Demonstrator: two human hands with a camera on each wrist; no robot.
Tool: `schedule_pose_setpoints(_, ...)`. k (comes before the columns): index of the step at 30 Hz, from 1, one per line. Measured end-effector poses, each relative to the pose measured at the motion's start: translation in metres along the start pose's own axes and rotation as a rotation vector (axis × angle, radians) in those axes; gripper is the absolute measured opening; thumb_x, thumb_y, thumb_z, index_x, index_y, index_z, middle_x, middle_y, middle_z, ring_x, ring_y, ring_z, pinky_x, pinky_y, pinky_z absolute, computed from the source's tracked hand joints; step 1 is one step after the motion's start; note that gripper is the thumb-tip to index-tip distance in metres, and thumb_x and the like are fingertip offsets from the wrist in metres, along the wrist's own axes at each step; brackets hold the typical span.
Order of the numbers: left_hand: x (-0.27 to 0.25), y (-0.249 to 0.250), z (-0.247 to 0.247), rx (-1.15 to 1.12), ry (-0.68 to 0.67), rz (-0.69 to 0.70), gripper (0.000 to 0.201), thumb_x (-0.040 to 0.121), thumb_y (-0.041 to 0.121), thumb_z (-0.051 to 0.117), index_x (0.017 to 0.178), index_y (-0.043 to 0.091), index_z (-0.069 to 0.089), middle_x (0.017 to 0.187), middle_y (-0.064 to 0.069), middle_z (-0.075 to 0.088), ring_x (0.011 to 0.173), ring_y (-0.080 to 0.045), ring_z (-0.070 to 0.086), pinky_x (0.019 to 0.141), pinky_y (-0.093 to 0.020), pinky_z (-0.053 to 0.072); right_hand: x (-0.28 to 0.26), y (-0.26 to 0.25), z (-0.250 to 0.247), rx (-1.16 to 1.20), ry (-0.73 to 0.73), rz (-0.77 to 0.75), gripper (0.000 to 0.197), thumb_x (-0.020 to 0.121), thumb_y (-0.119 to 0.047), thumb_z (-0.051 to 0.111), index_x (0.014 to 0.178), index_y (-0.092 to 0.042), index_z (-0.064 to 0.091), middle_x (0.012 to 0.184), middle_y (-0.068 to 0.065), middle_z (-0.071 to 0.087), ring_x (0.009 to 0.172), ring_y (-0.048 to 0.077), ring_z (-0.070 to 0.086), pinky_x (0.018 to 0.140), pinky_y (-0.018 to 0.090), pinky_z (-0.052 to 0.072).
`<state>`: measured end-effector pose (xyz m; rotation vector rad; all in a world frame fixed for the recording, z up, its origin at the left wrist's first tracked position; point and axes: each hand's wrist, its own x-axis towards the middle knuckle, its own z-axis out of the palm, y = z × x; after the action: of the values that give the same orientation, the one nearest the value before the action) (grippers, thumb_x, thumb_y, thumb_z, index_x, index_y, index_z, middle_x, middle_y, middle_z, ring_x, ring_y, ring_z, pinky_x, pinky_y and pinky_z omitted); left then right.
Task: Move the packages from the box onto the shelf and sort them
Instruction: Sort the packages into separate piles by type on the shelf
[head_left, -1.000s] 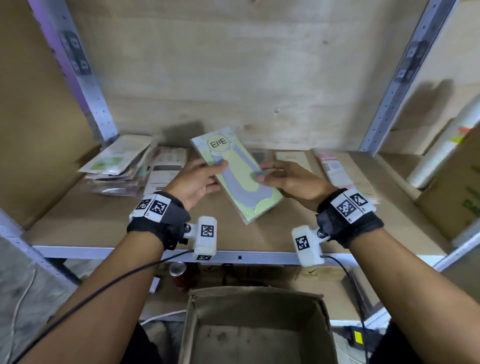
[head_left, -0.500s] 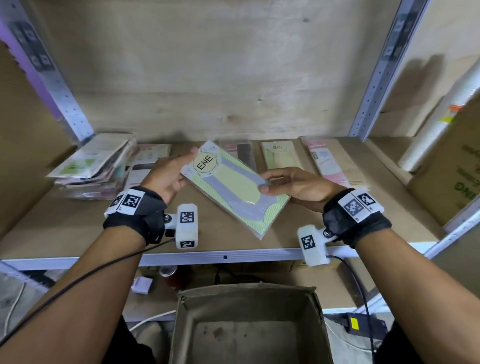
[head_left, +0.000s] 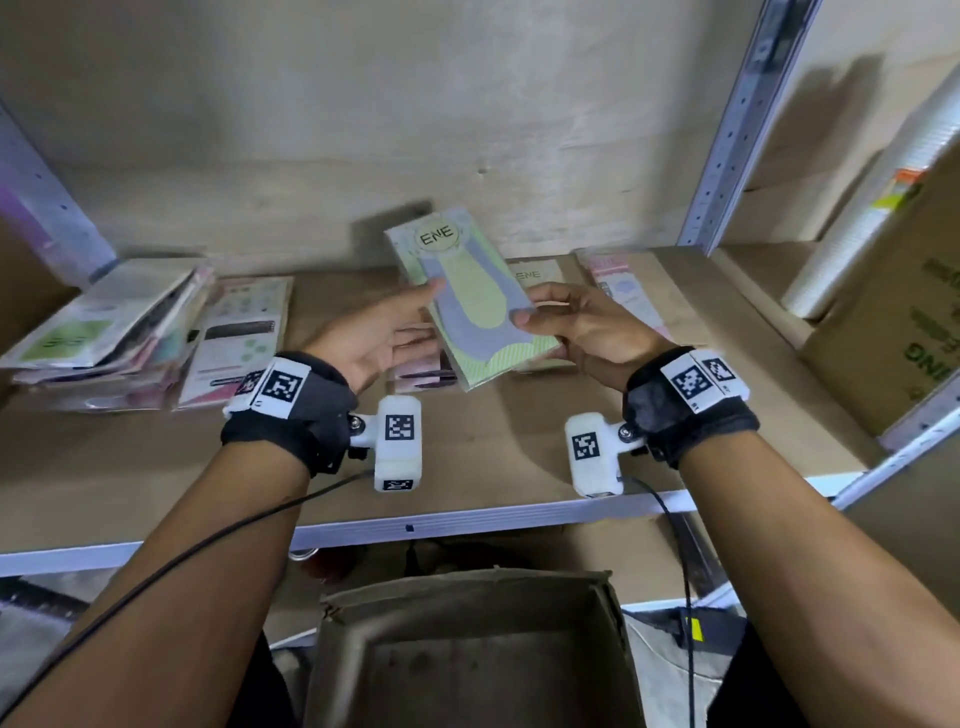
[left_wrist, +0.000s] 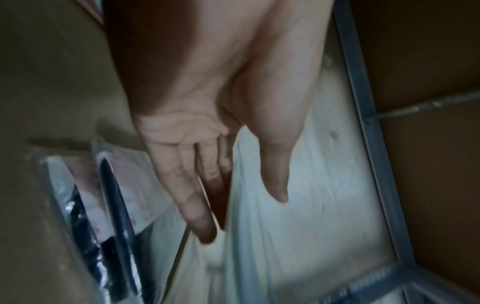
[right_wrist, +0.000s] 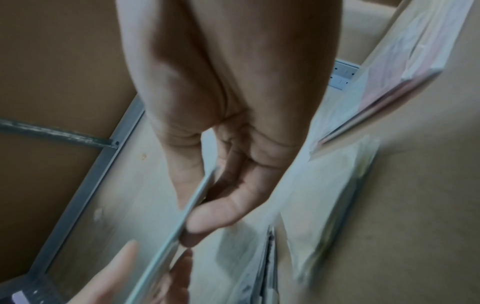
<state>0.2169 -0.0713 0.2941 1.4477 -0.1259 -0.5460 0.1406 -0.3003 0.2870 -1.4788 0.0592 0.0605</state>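
Note:
A flat green package marked ENE (head_left: 470, 306), with a grey sock shape on it, is held tilted above the middle of the shelf board (head_left: 467, 457). My right hand (head_left: 540, 312) pinches its right edge; in the right wrist view the thin package edge (right_wrist: 166, 242) sits between thumb and fingers (right_wrist: 215, 214). My left hand (head_left: 410, 317) lies with straight fingers (left_wrist: 192, 195) behind the package's left side, and the thumb touches its left edge. The brown cardboard box (head_left: 467, 597) stands below the shelf, and no packages show inside it.
A slanted stack of packages (head_left: 104, 332) and a white package (head_left: 239, 338) lie at the left. A green ENE pile (head_left: 537, 273) and a pink pile (head_left: 618, 291) lie at the back. Another package (head_left: 421, 374) lies under my hands. A carton (head_left: 909, 322) stands right of the metal upright (head_left: 727, 130).
Both hands have carried the green package up and to the right, turning it more lengthwise toward the back wall. My head has also moved closer to the shelf.

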Motion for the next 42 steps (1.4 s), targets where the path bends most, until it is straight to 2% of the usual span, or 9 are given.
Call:
schedule_pose_setpoints(4,0.012,0.007,0.027,0.166,-0.047,0.072,0.04,0.085,0.012,0.076,0.122,0.004,0.065,0.11,-0.009,0.076,0.089,-0.02,0.076,0.071,-0.025,0.061,0.009,-0.004,-0.012,0.024,0.142,-0.005,0.033,0.087,-0.008,0.073,0.117,0.002,0.063,0.11,0.013,0.072,0.089,0.018,0.071,0.067,0.031,0.06)
schedule_pose_setpoints(10,0.034,0.019,0.061,0.349,0.013,0.062,0.042,0.084,0.004,0.076,0.121,-0.011,0.061,0.111,-0.018,0.073,0.078,-0.015,0.072,0.062,-0.019,0.06,0.02,-0.004,-0.034,-0.18,0.398,0.049,0.042,0.077,-0.014,0.083,0.114,-0.003,0.068,0.109,0.012,0.072,0.095,0.024,0.069,0.064,0.028,0.058)
schedule_pose_setpoints(15,0.051,0.02,0.087,0.508,0.064,0.01,0.053,0.08,-0.001,0.079,0.126,-0.014,0.055,0.115,-0.028,0.067,0.084,-0.028,0.072,0.058,-0.024,0.061,0.021,-0.004,-0.046,-0.426,0.56,0.113,0.025,0.068,-0.013,0.088,0.086,-0.012,0.071,0.103,0.013,0.072,0.097,0.028,0.071,0.079,0.039,0.061)
schedule_pose_setpoints(18,0.061,0.02,0.096,0.62,0.071,-0.052,0.046,0.08,-0.001,0.08,0.118,-0.009,0.056,0.11,-0.028,0.068,0.077,-0.027,0.072,0.055,-0.026,0.061,0.017,-0.005,-0.047,-0.548,0.566,0.178,0.036,0.065,-0.014,0.09,0.096,-0.01,0.072,0.109,0.009,0.069,0.099,0.023,0.067,0.086,0.036,0.059)
schedule_pose_setpoints(21,0.068,0.015,0.098,0.819,0.106,-0.066,0.029,0.078,0.007,0.084,0.094,0.0,0.061,0.104,-0.022,0.073,0.08,-0.027,0.075,0.081,-0.038,0.062,0.015,-0.008,-0.044,-0.683,0.523,0.232,0.049,0.067,-0.016,0.089,0.111,-0.004,0.07,0.114,0.011,0.068,0.103,0.024,0.065,0.088,0.033,0.056)
schedule_pose_setpoints(30,0.069,0.006,0.106,1.075,0.138,-0.062,0.058,0.073,0.019,0.088,0.117,-0.007,0.059,0.105,-0.02,0.073,0.097,-0.031,0.073,0.09,-0.043,0.059,0.013,-0.014,-0.037,-0.817,0.433,0.332,0.064,0.074,-0.019,0.086,0.128,-0.002,0.057,0.129,0.016,0.059,0.121,0.029,0.057,0.101,0.039,0.051)
schedule_pose_setpoints(33,0.065,0.005,0.109,1.191,0.188,-0.016,0.057,0.071,0.029,0.088,0.111,-0.005,0.066,0.105,-0.017,0.074,0.097,-0.03,0.072,0.09,-0.041,0.058,0.014,-0.013,-0.037,-0.827,0.427,0.343,0.065,0.075,-0.019,0.085,0.131,-0.003,0.055,0.131,0.017,0.058,0.123,0.029,0.056,0.103,0.039,0.049)
schedule_pose_setpoints(37,0.068,0.004,0.11,1.163,0.178,-0.031,0.056,0.073,0.016,0.085,0.118,-0.007,0.061,0.112,-0.022,0.069,0.101,-0.034,0.071,0.091,-0.044,0.058,0.012,-0.014,-0.037,-0.832,0.429,0.337,0.064,0.076,-0.02,0.084,0.13,-0.004,0.054,0.129,0.015,0.059,0.121,0.028,0.057,0.103,0.038,0.049)
schedule_pose_setpoints(42,0.06,0.025,0.102,1.145,0.226,0.015,0.04,0.081,0.021,0.08,0.111,-0.002,0.068,0.103,-0.017,0.074,0.089,-0.028,0.073,0.086,-0.04,0.06,0.007,-0.025,-0.04,-0.796,0.427,0.285,0.056,0.077,-0.022,0.083,0.124,-0.003,0.059,0.121,0.014,0.065,0.111,0.028,0.065,0.096,0.039,0.054)
